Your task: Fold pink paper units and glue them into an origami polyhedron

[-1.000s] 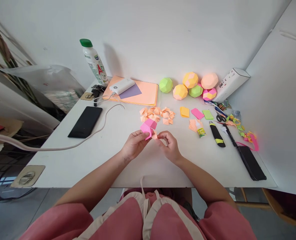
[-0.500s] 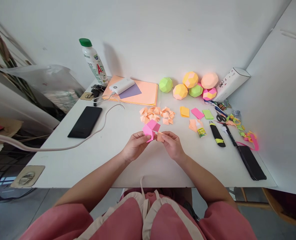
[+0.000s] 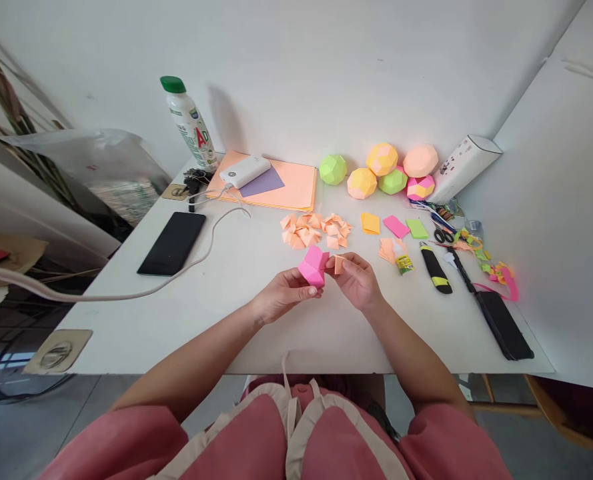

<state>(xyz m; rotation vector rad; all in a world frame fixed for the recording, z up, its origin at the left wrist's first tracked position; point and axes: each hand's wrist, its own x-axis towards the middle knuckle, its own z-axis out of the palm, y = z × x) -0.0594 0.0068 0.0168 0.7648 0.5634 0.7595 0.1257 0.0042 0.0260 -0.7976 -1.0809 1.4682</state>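
My left hand (image 3: pixel 287 293) is closed on a pink folded-paper piece (image 3: pixel 313 267) made of joined facets, holding it from below and the left. Close beside its right edge, my right hand (image 3: pixel 359 280) pinches a small peach paper piece (image 3: pixel 339 265) between thumb and fingers. Whether the right fingertips touch the pink piece I cannot tell. Just behind the hands lies a pile of folded peach paper pieces (image 3: pixel 303 231). To the right of it are orange paper slips (image 3: pixel 370 223), pink slips (image 3: pixel 396 227), green slips (image 3: pixel 417 229) and a glue bottle (image 3: pixel 403 259) lying on peach slips.
Several faceted paper balls (image 3: pixel 361 183) sit along the wall. A box cutter (image 3: pixel 435 268), scissors (image 3: pixel 444 235) and a black case (image 3: pixel 504 325) lie right. On the left are a phone (image 3: pixel 172 243), a cable, a power bank (image 3: pixel 246 172) on paper sheets and an upright bottle (image 3: pixel 192 127).
The pink piece has turned and moved slightly right in my left hand. My right hand has shifted a little right with the peach piece, and the white tip between them no longer shows.
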